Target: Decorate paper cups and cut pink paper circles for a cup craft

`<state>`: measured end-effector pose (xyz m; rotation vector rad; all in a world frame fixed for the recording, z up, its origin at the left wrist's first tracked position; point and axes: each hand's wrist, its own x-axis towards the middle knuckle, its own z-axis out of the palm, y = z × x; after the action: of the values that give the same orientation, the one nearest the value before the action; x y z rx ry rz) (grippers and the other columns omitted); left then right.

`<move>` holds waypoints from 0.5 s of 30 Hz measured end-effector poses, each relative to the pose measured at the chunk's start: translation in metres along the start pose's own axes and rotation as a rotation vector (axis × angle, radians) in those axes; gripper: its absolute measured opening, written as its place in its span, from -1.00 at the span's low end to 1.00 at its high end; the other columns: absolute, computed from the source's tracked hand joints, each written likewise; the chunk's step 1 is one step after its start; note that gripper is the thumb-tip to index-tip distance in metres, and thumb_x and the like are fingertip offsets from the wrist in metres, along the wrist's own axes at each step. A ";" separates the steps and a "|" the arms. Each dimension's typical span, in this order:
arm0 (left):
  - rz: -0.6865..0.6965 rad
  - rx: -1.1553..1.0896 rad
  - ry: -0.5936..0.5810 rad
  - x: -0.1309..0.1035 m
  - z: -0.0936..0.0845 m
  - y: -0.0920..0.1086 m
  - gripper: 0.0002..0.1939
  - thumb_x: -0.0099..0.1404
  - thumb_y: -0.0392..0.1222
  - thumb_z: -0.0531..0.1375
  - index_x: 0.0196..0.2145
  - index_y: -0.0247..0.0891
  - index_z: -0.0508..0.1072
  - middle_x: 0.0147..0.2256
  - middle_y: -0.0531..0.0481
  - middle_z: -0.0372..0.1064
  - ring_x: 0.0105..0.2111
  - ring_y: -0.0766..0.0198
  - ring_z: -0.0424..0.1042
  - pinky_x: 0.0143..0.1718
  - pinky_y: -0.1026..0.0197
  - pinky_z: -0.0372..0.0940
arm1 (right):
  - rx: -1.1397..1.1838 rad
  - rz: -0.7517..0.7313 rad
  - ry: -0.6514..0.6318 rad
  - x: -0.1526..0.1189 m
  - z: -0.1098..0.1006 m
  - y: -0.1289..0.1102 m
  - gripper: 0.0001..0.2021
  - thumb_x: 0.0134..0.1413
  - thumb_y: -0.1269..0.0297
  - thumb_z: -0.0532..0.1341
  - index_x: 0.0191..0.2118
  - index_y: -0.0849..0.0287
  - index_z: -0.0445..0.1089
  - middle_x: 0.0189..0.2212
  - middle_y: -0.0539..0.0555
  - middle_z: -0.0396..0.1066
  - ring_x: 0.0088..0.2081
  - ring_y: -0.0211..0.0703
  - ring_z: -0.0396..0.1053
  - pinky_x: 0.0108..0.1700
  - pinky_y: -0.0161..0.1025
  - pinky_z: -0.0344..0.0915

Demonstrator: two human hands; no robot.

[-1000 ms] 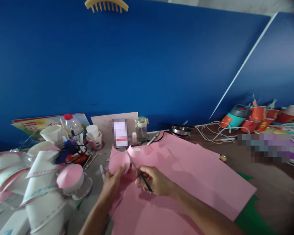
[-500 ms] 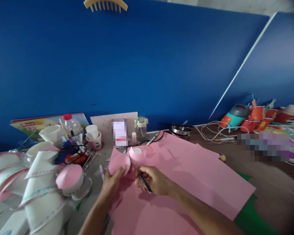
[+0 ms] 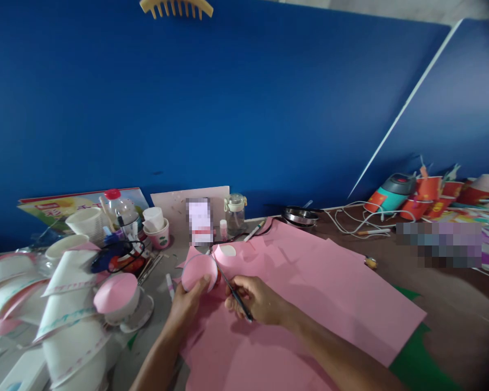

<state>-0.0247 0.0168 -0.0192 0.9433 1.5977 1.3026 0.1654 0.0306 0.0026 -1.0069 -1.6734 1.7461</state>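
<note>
r forearm (image 3: 326, 339) comes in from btm right, long diag up-left, low over big pink paper (image 3: 309, 288). l forearm (image 3: 158, 347) rises from btm, slanting up-right at paper's left edge. both wrists converge approx mid-table, hands close together w/ a small gap.

r hand (image 3: 255, 298): fingers curled in, grasping dark-handled tool (image 3: 241, 305); its thin blade pts up-left, by right edge of pink disc. tool type unclear (scissors or knife, can't tell).

l hand (image 3: 192, 293): partly closed, pinching pink disc (image 3: 199, 270) at lower right; thumb on face, other fingers mostly hidden. disc has greyish rim, face tilted twd viewer, held above paper's left end; can't see what's behind it.

containers, big to small: pile of white paper cups (image 3: 73, 331) at left, on their sides, nested, w/ coloured marks nr rims. teal/orange flask (image 3: 391, 193) at right, next to red cups (image 3: 418, 209), one w/ thin bits sticking up. clear bottle (image 3: 120, 209) w/ red cap, behind clutter. clear jar (image 3: 236, 214), lidded, right of propped phone (image 3: 200, 221). pink cup (image 3: 158, 240) w/ small white cups (image 3: 153, 218) stacked in it.
</note>
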 end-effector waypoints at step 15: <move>0.014 0.044 -0.014 -0.009 0.002 0.016 -0.58 0.03 0.12 0.27 -0.37 -0.35 0.55 -0.37 -0.20 0.57 -0.31 0.02 0.52 -0.33 0.16 0.40 | 0.020 0.024 -0.006 -0.002 -0.001 -0.008 -0.65 -0.10 0.05 0.39 -0.42 0.18 0.28 -0.61 -0.11 0.27 -0.59 -0.35 0.19 -0.56 -0.41 0.12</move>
<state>-0.0185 0.0117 -0.0023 0.9902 1.6177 1.2730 0.1666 0.0305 0.0112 -1.0174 -1.6502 1.7794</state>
